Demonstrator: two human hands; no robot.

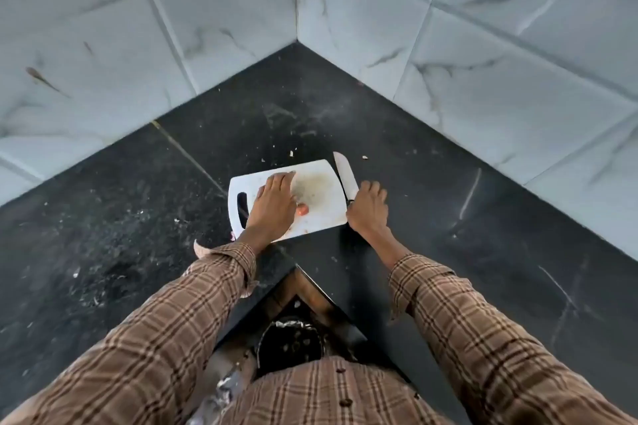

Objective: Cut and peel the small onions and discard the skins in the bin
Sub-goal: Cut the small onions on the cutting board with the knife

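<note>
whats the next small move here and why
Probably lift the knife over onto the cutting board. The right hand has a grip on its handle with the blade beside the board, while the left hand lies flat on the board next to a small onion.

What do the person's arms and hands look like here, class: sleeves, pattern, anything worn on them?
Both arms wear long brown plaid sleeves with dark check lines and buttoned cuffs. The left hand and right hand are bare: no gloves, rings or watch visible.
</note>
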